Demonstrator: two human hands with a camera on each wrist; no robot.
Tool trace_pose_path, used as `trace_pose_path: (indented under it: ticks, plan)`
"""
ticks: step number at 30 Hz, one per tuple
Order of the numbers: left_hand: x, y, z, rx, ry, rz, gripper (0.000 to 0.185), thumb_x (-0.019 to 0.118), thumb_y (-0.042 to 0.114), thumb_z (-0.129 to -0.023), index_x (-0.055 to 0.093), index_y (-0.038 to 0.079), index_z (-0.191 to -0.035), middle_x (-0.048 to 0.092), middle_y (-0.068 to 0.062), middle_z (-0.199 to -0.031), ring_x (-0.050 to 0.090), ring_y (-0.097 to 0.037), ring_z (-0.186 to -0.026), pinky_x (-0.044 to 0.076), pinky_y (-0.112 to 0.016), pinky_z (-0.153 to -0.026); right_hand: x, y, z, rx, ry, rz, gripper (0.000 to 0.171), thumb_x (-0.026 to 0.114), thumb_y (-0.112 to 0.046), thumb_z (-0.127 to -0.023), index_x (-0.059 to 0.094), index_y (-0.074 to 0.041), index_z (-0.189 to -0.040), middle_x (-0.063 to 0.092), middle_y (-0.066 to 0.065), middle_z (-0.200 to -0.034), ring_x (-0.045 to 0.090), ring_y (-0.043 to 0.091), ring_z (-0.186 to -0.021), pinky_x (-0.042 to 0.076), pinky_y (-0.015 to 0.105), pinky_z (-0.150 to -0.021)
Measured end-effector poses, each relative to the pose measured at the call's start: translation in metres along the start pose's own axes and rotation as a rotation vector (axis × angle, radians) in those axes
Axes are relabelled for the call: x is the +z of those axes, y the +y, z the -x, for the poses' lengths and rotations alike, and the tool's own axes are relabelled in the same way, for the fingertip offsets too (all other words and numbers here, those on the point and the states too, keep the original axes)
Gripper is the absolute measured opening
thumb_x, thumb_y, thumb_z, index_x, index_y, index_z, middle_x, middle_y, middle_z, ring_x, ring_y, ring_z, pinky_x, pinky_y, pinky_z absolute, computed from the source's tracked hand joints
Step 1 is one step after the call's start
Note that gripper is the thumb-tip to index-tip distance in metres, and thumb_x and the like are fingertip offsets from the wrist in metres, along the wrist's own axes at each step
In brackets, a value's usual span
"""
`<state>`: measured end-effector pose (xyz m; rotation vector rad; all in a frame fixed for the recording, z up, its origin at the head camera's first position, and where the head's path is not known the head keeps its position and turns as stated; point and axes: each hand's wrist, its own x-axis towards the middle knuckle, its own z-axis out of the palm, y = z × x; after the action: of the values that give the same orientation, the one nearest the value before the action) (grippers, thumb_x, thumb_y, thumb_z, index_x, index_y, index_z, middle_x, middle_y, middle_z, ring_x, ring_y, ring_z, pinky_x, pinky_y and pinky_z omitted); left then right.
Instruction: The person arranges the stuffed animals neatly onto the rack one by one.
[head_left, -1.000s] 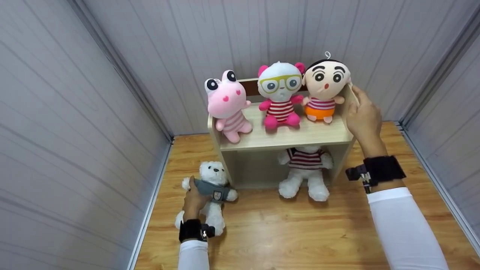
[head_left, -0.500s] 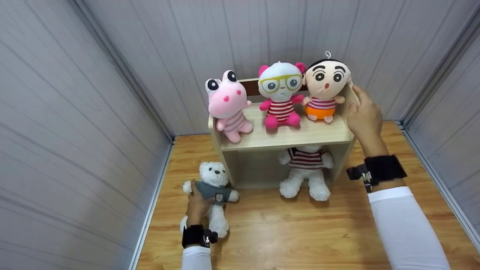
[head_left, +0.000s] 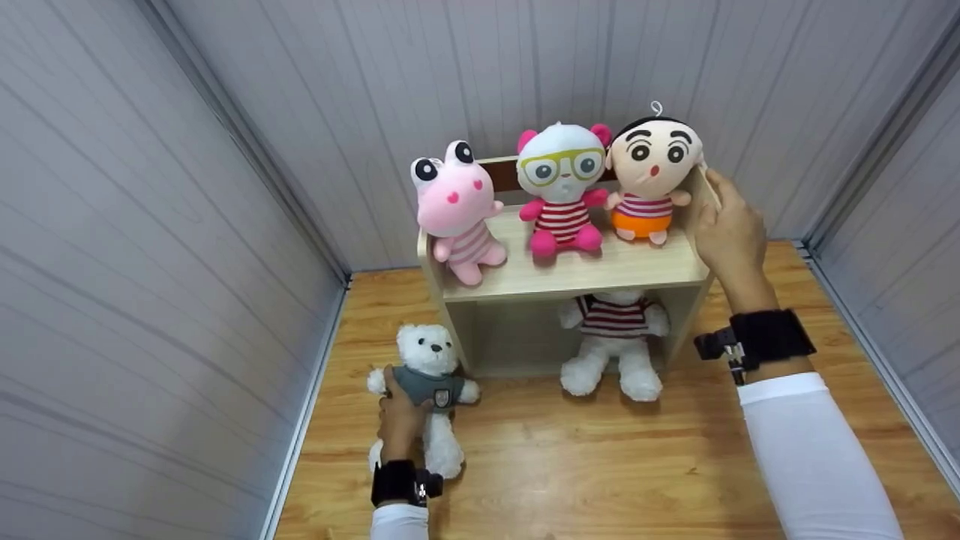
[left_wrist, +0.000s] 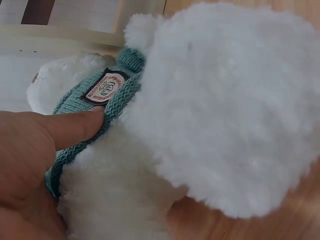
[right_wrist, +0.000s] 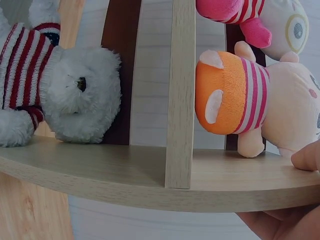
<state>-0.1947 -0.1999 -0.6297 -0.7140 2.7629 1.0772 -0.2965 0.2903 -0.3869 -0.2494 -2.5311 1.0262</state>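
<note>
My left hand (head_left: 401, 416) grips a white teddy bear (head_left: 427, 390) in a teal knitted sweater (left_wrist: 92, 117) around its body, on the wooden floor left of a small wooden shelf (head_left: 570, 274). The thumb (left_wrist: 75, 130) presses the sweater. My right hand (head_left: 727, 236) holds the shelf's right side panel (right_wrist: 150, 185) near the top. On the upper board sit a pink frog toy (head_left: 457, 210), a white doll with yellow glasses (head_left: 562, 187) and a boy doll in orange shorts (head_left: 651, 176). A white bear in a red striped shirt (head_left: 613, 341) sits in the lower compartment.
Grey panelled walls (head_left: 150, 225) close in on the left, back and right. The wooden floor (head_left: 600, 465) stretches in front of the shelf toward me.
My left hand and the teal-sweater bear have shifted slightly right and toward me. The right hand stays on the shelf's side.
</note>
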Motion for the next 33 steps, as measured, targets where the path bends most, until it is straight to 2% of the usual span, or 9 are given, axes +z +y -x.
trace_pose_path:
  ticks: [8, 11, 19, 29, 33]
  plan:
    - [0.01, 0.001, 0.011, 0.005, 0.08, -0.027, 0.102, 0.073, 0.024, -0.094, -0.002, 0.025, -0.163, 0.039, -0.045, -0.141, 0.047, -0.06, -0.128, 0.043, -0.074, -0.094, -0.001, -0.001, 0.0, -0.009, 0.005, -0.01, 0.053, 0.04, -0.016, -0.103, 0.042, -0.02, -0.157, 0.058, 0.032, -0.139, 0.059, 0.058, -0.111, 0.044, 0.068, -0.087]
    - [0.013, -0.002, 0.013, 0.011, 0.115, -0.025, 0.1, 0.074, 0.024, -0.094, 0.002, 0.025, -0.162, 0.04, -0.043, -0.14, 0.048, -0.059, -0.127, 0.043, -0.073, -0.093, -0.001, -0.001, 0.0, -0.005, 0.0, -0.005, 0.054, 0.04, -0.015, -0.103, 0.041, -0.02, -0.157, 0.057, 0.032, -0.14, 0.058, 0.058, -0.115, 0.044, 0.068, -0.089]
    - [0.025, -0.006, 0.02, 0.045, 0.247, -0.013, 0.094, 0.079, 0.023, -0.088, 0.016, 0.021, -0.158, 0.049, -0.042, -0.133, 0.053, -0.057, -0.12, 0.048, -0.07, -0.086, -0.002, -0.001, 0.0, 0.011, -0.011, -0.005, 0.055, 0.041, -0.016, -0.104, 0.04, -0.021, -0.158, 0.056, 0.032, -0.141, 0.057, 0.056, -0.116, 0.043, 0.067, -0.091]
    - [0.041, -0.017, 0.029, 0.085, 0.413, 0.002, 0.093, 0.084, 0.021, -0.081, 0.025, 0.016, -0.152, 0.059, -0.04, -0.12, 0.058, -0.053, -0.107, 0.05, -0.065, -0.077, -0.001, -0.001, -0.001, 0.015, -0.023, -0.007, 0.056, 0.039, -0.016, -0.103, 0.039, -0.022, -0.159, 0.053, 0.027, -0.147, 0.056, 0.055, -0.12, 0.043, 0.066, -0.092]
    - [0.046, -0.021, 0.033, 0.091, 0.45, 0.034, 0.093, 0.084, 0.02, -0.079, 0.026, 0.014, -0.152, 0.062, -0.039, -0.114, 0.058, -0.053, -0.105, 0.05, -0.065, -0.076, -0.001, 0.0, 0.0, 0.003, -0.007, -0.009, 0.055, 0.04, -0.016, -0.103, 0.041, -0.022, -0.157, 0.055, 0.029, -0.144, 0.057, 0.057, -0.117, 0.043, 0.067, -0.09]
